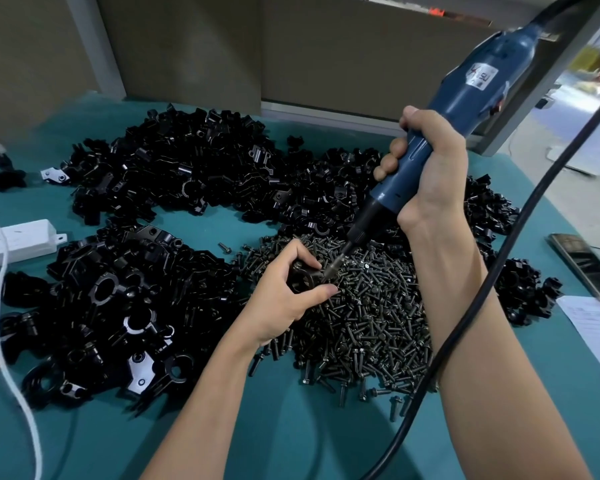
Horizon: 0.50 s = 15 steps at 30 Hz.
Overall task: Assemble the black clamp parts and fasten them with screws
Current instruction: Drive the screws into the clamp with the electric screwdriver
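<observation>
- Clamp (pixel 303 277): black, held just above the near-left edge of the screw pile, over the middle of the surface (pixel 291 427).
- Left grip (pixel 284 292): pinches the clamp, with the thumb along its near side and the fingers curled over its top. The forearm enters from the lower edge of the view.
- Screws (pixel 368 306): a dense heap of dark screws lying on the teal surface directly under and to the right of the clamp. One loose screw (pixel 225 247) lies apart at the far left of the heap.
- Near pile (pixel 111 306): black clamp parts heaped to the left of the screws, some showing round bores.
- White cable (pixel 11 358): crosses the left margin of the surface.
- Paper sheet (pixel 596 327) and phone (pixel 586 265): both lie flat at the right edge.
- Power strip (pixel 18 237): white, at the left edge, just beyond the near pile.
- Screwdriver (pixel 465 98): blue powered unit, tilted with its top leaning away to the right. Its bit touches the right side of the clamp.
- Right grip (pixel 430 168): wrapped fully round the lower body of the screwdriver.
- Black cable (pixel 465 323): hangs in a loop from the screwdriver top, passing in front of the right forearm.
- Far pile (pixel 174 168): black parts spread across the rear of the surface.
</observation>
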Motion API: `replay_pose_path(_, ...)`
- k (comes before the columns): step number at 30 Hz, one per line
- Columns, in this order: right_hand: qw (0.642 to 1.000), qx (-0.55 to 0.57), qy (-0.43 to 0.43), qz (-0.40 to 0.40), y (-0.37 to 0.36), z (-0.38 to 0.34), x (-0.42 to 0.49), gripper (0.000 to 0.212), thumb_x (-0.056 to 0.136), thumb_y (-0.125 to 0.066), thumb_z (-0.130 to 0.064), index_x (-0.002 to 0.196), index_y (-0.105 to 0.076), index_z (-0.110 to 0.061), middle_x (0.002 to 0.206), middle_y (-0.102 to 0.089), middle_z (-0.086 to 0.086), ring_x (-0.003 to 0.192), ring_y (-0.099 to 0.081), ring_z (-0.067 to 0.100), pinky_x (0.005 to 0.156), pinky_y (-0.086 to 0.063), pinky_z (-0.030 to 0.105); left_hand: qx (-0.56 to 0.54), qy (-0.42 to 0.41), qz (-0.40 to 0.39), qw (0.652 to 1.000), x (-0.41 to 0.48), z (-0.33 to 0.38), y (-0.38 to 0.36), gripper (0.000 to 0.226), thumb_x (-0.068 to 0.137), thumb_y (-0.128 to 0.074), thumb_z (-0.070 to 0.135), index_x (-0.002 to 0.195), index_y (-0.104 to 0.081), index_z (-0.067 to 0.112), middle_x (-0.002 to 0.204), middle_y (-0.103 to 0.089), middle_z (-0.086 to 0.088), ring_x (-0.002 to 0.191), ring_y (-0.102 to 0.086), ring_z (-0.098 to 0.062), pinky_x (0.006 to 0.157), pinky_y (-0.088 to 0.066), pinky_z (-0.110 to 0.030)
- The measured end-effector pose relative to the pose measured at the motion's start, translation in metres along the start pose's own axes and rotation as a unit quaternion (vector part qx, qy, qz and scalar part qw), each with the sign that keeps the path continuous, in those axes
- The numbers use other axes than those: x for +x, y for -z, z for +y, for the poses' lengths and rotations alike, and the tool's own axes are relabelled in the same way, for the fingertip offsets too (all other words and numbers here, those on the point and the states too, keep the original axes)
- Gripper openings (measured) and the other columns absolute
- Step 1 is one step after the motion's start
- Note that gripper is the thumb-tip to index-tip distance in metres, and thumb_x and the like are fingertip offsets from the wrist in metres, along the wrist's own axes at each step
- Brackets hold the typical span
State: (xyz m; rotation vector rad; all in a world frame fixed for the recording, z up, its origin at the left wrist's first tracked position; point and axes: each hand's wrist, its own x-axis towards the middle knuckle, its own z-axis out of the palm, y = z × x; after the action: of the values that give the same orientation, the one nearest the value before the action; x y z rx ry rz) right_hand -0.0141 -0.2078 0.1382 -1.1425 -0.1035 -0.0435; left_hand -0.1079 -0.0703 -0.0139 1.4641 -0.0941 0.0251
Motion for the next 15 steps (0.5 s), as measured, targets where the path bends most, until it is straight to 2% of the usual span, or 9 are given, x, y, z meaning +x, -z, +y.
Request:
replay_pose_path(3,1.0,0.001,0.0,-0.007,-0.0002,0.0015,-0.0012,0.015,0.086,-0.065,-0.014,0.086,-0.051,-0.009,0.057,-0.048,0.003,0.045,-0.043,0.016,0.047,-0.041,0.026,0.009,0.016,0.0,1.0,0.0004,-0.0015,0.0012,0.036,0.078,-0.083,0.024,0.093,-0.051,0.03,0.065,-0.057,0.011,0.044,-0.036,-0.012,0.04,-0.032,-0.024)
replay_pose_path(5,1.0,0.011,0.0,-0.014,0.0002,0.001,-0.002,0.019,0.088,-0.067,-0.023,0.083,-0.054,-0.011,0.058,-0.049,0.002,0.045,-0.044,0.016,0.048,-0.042,0.026,0.006,0.018,0.001,1.0,0.0007,-0.0014,0.0033,0.035,0.079,-0.082,0.021,0.093,-0.051,0.029,0.068,-0.058,0.013,0.046,-0.038,-0.01,0.042,-0.034,-0.023)
replay_pose_path(7,0.999,0.036,-0.014,-0.022,0.0027,-0.0002,-0.002,0.036,0.091,-0.061,-0.046,0.081,-0.057,-0.012,0.06,-0.052,0.002,0.047,-0.046,0.016,0.05,-0.043,0.026,0.009,0.013,0.003,1.0,0.0012,-0.0004,0.0047,0.035,0.08,-0.082,0.02,0.093,-0.051,0.03,0.071,-0.058,0.015,0.047,-0.041,-0.006,0.044,-0.036,-0.021)
replay_pose_path(9,0.996,0.077,-0.044,-0.033,0.0061,-0.0018,-0.0005,0.06,0.094,-0.042,-0.066,0.079,-0.061,-0.011,0.061,-0.053,0.003,0.049,-0.046,0.017,0.053,-0.042,0.026,0.011,0.008,0.0,1.0,0.0008,0.0008,0.0039,0.035,0.078,-0.084,0.022,0.091,-0.052,0.031,0.072,-0.058,0.015,0.049,-0.044,-0.003,0.046,-0.038,-0.019)
replay_pose_path(12,0.99,0.116,-0.068,-0.041,0.0095,-0.0027,0.0031,0.082,0.094,-0.021,-0.075,0.071,-0.065,-0.01,0.061,-0.052,0.005,0.049,-0.046,0.019,0.055,-0.042,0.026,0.005,0.005,0.001,1.0,-0.0011,0.0035,0.002,0.04,0.068,-0.087,0.036,0.089,-0.053,0.032,0.079,-0.056,0.007,0.052,-0.046,0.0,0.048,-0.04,-0.017)
replay_pose_path(15,0.988,0.13,-0.069,-0.05,0.0076,-0.0032,0.0025,0.083,0.093,-0.022,-0.076,0.07,-0.065,-0.009,0.061,-0.053,0.005,0.049,-0.046,0.019,0.056,-0.042,0.027,-0.039,0.005,-0.002,0.999,-0.0019,0.0044,0.0031,0.041,0.067,-0.086,0.037,0.09,-0.053,0.029,0.083,-0.054,-0.002,0.052,-0.042,-0.006,0.047,-0.036,-0.02)
